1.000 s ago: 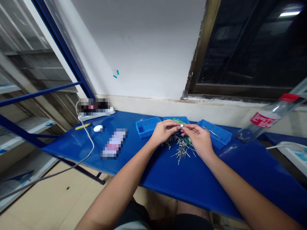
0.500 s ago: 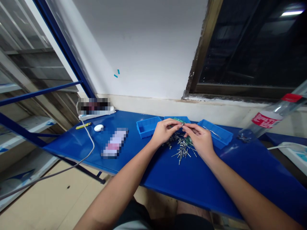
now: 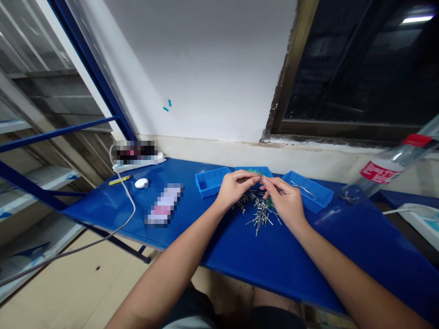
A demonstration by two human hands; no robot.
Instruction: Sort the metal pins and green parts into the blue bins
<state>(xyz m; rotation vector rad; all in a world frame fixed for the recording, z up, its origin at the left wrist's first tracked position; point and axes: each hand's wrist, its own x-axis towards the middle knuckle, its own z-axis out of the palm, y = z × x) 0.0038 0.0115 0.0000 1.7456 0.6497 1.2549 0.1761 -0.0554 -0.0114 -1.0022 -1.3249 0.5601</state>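
1. Barely shifted with both hands since a second ago; showing a small dull bit at the fingertips now, instead of a round white spot.
2. Pinching with the left hand (image 3: 233, 185), almost closed, thumb and first finger around one side of a tiny part (image 3: 259, 175).
3. Pinching with the right hand (image 3: 284, 194) from the other side, fingers bent, tips right beside the left ones.
4. Holding the tiny part up over the blue table (image 3: 240, 253), in front of the middle blue bin (image 3: 266, 170).
5. Cannot tell the tiny part's direction or long side: too small, too covered by fingers.
6. Can see a messy pile of thin metal pins (image 3: 262, 217) on the table below, slanting many ways, some aimed back toward the body.
7. Can see long thin bits of metal (image 3: 303, 188) lying slantwise in the right blue bin (image 3: 320, 201), near the right hand.
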